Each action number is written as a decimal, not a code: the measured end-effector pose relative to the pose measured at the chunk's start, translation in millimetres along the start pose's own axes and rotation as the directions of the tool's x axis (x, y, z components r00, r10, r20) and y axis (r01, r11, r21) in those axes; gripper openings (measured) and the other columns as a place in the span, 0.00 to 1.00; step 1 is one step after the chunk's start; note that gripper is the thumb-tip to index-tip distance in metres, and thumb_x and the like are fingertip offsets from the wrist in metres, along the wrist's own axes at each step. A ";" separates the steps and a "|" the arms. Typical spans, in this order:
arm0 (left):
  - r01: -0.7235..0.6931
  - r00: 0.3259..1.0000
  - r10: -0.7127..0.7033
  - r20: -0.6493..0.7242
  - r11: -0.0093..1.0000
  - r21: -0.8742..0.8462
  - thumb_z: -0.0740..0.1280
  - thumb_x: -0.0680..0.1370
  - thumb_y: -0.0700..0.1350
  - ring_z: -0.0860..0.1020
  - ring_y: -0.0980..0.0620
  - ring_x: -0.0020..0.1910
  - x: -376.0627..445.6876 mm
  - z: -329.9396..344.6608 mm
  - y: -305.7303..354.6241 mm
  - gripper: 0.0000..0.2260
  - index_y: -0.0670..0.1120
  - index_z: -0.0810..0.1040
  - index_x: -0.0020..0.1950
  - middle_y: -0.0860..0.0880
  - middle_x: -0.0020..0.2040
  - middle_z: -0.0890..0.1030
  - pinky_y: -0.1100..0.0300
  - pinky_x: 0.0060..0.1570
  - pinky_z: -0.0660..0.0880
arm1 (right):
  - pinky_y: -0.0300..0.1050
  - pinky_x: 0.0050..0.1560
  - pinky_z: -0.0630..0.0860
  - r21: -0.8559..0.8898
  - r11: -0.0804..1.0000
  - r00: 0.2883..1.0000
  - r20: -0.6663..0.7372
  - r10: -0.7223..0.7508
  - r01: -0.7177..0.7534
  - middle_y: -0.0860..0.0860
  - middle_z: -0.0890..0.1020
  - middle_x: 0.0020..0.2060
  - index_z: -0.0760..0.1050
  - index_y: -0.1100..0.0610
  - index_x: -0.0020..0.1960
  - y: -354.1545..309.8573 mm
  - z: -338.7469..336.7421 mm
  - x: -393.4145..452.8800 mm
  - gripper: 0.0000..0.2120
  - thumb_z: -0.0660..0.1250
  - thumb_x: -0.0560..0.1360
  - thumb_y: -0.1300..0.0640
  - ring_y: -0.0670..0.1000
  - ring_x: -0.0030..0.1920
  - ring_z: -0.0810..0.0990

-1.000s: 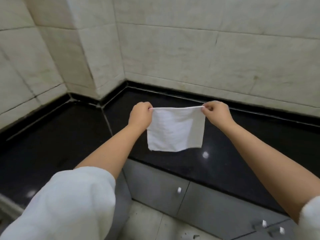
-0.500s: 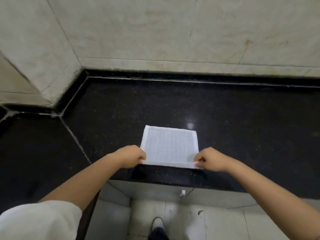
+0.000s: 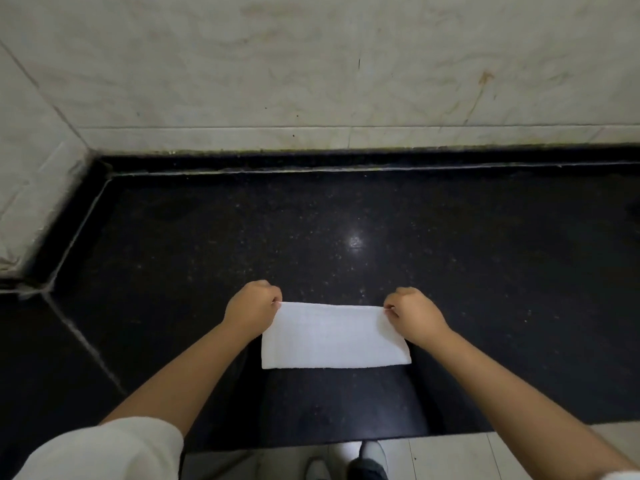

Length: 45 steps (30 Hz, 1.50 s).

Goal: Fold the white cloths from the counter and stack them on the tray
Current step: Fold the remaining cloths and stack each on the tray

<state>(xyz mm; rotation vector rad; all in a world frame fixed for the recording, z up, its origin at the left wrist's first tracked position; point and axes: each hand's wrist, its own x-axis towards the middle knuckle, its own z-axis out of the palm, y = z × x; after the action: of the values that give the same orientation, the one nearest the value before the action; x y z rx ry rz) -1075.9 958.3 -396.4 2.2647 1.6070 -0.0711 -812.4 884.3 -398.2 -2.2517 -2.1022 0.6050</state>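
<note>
A white cloth (image 3: 334,336) lies flat on the black stone counter (image 3: 346,220), folded over into a wide rectangle near the counter's front edge. My left hand (image 3: 252,304) pinches the cloth's far left corner. My right hand (image 3: 414,315) pinches its far right corner. Both hands rest at the cloth's far edge, fingers closed on the fabric. No tray is in view, nor any other cloth.
A pale tiled wall (image 3: 311,71) rises behind the counter and angles in at the left (image 3: 31,161). A seam (image 3: 86,344) crosses the counter on the left. Below the front edge, light floor tiles (image 3: 450,455) and my shoes (image 3: 367,462) show.
The cloth went from hanging in the air to lying on the counter. Since then my hands have carried its near edge away from me onto the far edge, halving it.
</note>
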 end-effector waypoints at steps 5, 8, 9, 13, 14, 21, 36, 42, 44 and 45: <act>-0.090 0.993 0.087 0.083 0.996 0.024 0.57 0.80 0.44 0.73 0.51 0.55 9.6 17.4 -8.3 0.10 0.44 0.76 0.55 0.47 0.55 0.76 0.59 0.53 0.73 | 0.45 0.49 0.73 -0.123 0.992 0.998 0.050 0.034 -0.028 0.55 0.76 0.54 0.76 0.62 0.52 0.8 13.1 9.7 0.12 0.55 0.76 0.63 0.54 0.56 0.73; -0.096 0.992 0.096 0.087 0.995 -0.004 0.58 0.80 0.44 0.73 0.51 0.55 10.6 25.4 -13.7 0.10 0.44 0.75 0.58 0.47 0.57 0.75 0.59 0.53 0.73 | 0.42 0.41 0.68 -0.136 0.990 0.997 0.053 0.053 -0.046 0.55 0.77 0.52 0.76 0.62 0.50 -0.2 14.5 12.3 0.11 0.55 0.76 0.64 0.54 0.54 0.74; -0.095 0.992 0.096 0.081 0.995 -0.016 0.58 0.80 0.44 0.74 0.51 0.55 11.2 25.5 -14.6 0.11 0.45 0.74 0.60 0.47 0.57 0.75 0.59 0.53 0.73 | 0.40 0.39 0.66 -0.118 0.991 0.996 0.049 0.069 -0.062 0.55 0.77 0.50 0.76 0.62 0.48 -0.5 13.2 14.7 0.10 0.56 0.75 0.65 0.54 0.52 0.74; -0.159 0.977 0.153 0.147 0.987 0.031 0.56 0.80 0.44 0.73 0.52 0.54 12.4 22.7 -11.1 0.13 0.45 0.73 0.63 0.47 0.56 0.73 0.61 0.50 0.70 | 0.39 0.32 0.63 -0.035 0.988 0.972 0.176 0.156 -0.152 0.56 0.77 0.46 0.73 0.61 0.48 -3.6 3.3 24.0 0.08 0.57 0.73 0.67 0.52 0.43 0.71; -0.178 0.974 0.168 0.152 0.983 0.053 0.56 0.81 0.44 0.72 0.53 0.50 12.2 19.6 -8.6 0.12 0.44 0.74 0.60 0.48 0.53 0.71 0.62 0.47 0.69 | 0.39 0.30 0.62 -0.038 0.987 0.956 0.245 0.162 -0.158 0.55 0.76 0.43 0.73 0.61 0.46 -4.7 -0.7 25.5 0.07 0.57 0.73 0.66 0.52 0.42 0.71; -0.285 0.921 0.270 -0.280 0.958 -0.013 0.63 0.75 0.42 0.76 0.42 0.46 13.8 -46.2 3.9 0.07 0.40 0.79 0.46 0.41 0.47 0.76 0.52 0.42 0.73 | 0.46 0.49 0.72 0.053 0.998 0.965 -0.260 -0.031 0.046 0.62 0.80 0.44 0.81 0.65 0.45 4.6 -72.6 14.7 0.08 0.67 0.68 0.66 0.62 0.48 0.77; -0.232 0.968 0.248 -0.042 0.943 0.238 0.65 0.76 0.50 0.77 0.46 0.52 -23.4 26.8 20.2 0.12 0.42 0.81 0.51 0.46 0.51 0.80 0.54 0.52 0.74 | 0.54 0.55 0.72 0.207 0.946 0.929 -0.224 0.294 -0.249 0.59 0.79 0.55 0.76 0.63 0.56 10.9 32.3 -53.4 0.17 0.62 0.75 0.51 0.61 0.56 0.76; -0.129 0.988 0.138 -0.071 0.985 0.119 0.69 0.73 0.52 0.68 0.41 0.70 1.6 52.7 36.3 0.26 0.39 0.72 0.66 0.38 0.68 0.72 0.46 0.67 0.66 | 0.47 0.44 0.72 0.340 0.758 0.811 0.024 0.585 -0.557 0.62 0.74 0.56 0.69 0.66 0.57 -8.7 33.4 -32.6 0.19 0.63 0.75 0.52 0.61 0.53 0.76; -0.052 0.998 0.057 -0.033 0.991 0.123 0.54 0.80 0.57 0.50 0.44 0.77 4.3 67.1 33.8 0.29 0.41 0.55 0.75 0.42 0.77 0.54 0.49 0.75 0.49 | 0.46 0.42 0.70 0.354 0.722 0.782 0.046 0.621 -0.594 0.61 0.75 0.56 0.70 0.66 0.56 -11.1 35.8 -26.7 0.16 0.63 0.75 0.55 0.60 0.52 0.77; -0.032 0.999 0.037 -0.030 0.990 0.138 0.50 0.80 0.58 0.46 0.45 0.77 5.0 70.6 32.3 0.30 0.43 0.51 0.76 0.43 0.78 0.50 0.50 0.75 0.45 | 0.45 0.41 0.70 0.355 0.712 0.773 0.049 0.633 -0.605 0.61 0.75 0.55 0.71 0.66 0.54 -12.3 36.0 -24.7 0.14 0.62 0.74 0.56 0.60 0.52 0.77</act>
<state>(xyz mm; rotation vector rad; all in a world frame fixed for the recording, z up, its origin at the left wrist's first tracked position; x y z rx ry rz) -1032.7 931.0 -455.1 2.4078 1.6244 -0.1415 -835.0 852.7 -421.5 -2.6595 -1.0241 0.8046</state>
